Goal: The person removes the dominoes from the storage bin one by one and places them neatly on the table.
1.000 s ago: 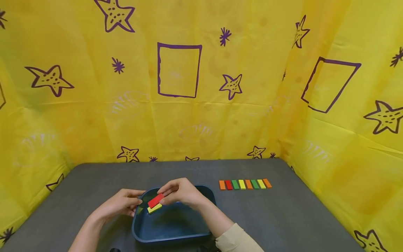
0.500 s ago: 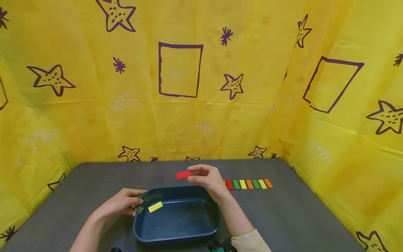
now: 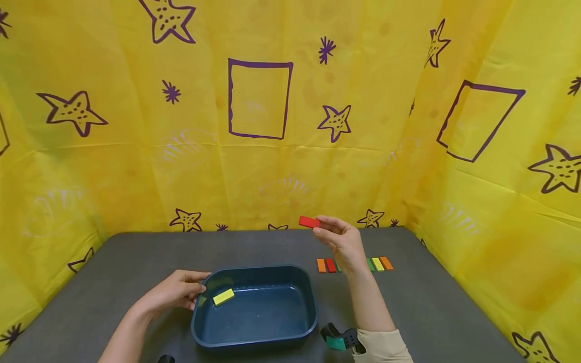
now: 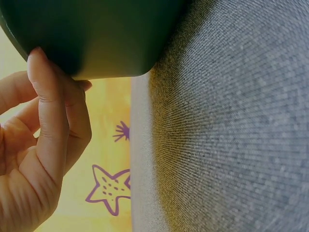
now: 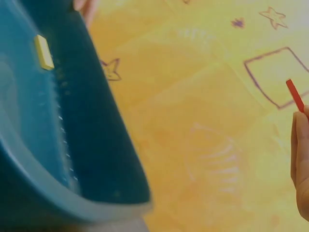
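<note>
My left hand grips the left rim of a dark blue rectangular tub, fingers at its far left corner; the left wrist view shows the hand against the tub's side. One yellow block lies inside the tub, near its left end. Up in the air, right of and beyond the tub, my right hand pinches a flat red block by one end, between thumb and fingers. In the right wrist view that block points away from the fingertips.
A row of flat coloured blocks lies to the right on the dark grey table, with an orange block at its left end and my right hand covering its middle. A black strap hangs near the right cuff. Yellow printed cloth encloses the table.
My right hand has lifted the red block out of the tub, from above the yellow block, and carried it up and to the right. The left hand and the yellow block stay in place.
</note>
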The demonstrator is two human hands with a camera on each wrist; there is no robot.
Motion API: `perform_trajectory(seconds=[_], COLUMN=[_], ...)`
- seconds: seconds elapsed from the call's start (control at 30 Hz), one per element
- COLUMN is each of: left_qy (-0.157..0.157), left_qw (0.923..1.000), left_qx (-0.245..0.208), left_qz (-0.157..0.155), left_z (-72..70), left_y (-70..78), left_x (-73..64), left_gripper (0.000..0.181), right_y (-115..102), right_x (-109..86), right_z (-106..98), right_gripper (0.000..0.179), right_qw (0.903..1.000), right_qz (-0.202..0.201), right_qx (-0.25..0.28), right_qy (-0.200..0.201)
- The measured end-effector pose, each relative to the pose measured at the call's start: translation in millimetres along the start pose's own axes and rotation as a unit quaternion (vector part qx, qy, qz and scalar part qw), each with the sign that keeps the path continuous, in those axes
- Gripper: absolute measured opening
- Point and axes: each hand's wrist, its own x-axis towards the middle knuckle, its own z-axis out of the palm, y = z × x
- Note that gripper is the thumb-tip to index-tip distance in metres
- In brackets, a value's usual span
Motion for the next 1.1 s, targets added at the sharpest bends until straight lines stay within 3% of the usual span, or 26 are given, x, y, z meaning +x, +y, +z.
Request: perform_trajectory(seconds=[0.27, 0.53, 0.8, 0.97, 1.1], left_qy=[0.005, 0.003, 0.0, -0.002, -0.003], left_qw=[1.0, 0.9999, 1.0, 1.0, 1.0], left_qx=[0.006, 0.003, 0.0, -0.002, -0.001], left_qz=[-0.006, -0.011, -0.008, -0.005, -0.003], left_z=[-0.2, -0.9, -0.8, -1.0, -1.0], left_y=[1.2, 0.9, -0.5, -0.8, -0.7], left_x=[-2.5, -2.1, -2.3, -1.0, -0.1], left_gripper=[0.057, 0.057, 0.057, 0.058, 0.058], right_y=[-10.7, -9.9, -3.8, 3.0, 11.0], right_x=[6.0, 13.0, 12.8, 8.4, 2.6], right_z=[-25.8, -60.7, -105.4, -132.4, -151.5], right_gripper=[0.027, 0.025, 0.021, 0.023, 0.025], right_qw=[0.9956, 0.9824, 0.9503, 0.9276, 0.91], right_qz=[-0.029, -0.036, -0.047, -0.055, -0.062], right_qx=[0.029, 0.069, 0.093, 0.127, 0.122], right_qy=[0.084, 0.17, 0.293, 0.347, 0.391])
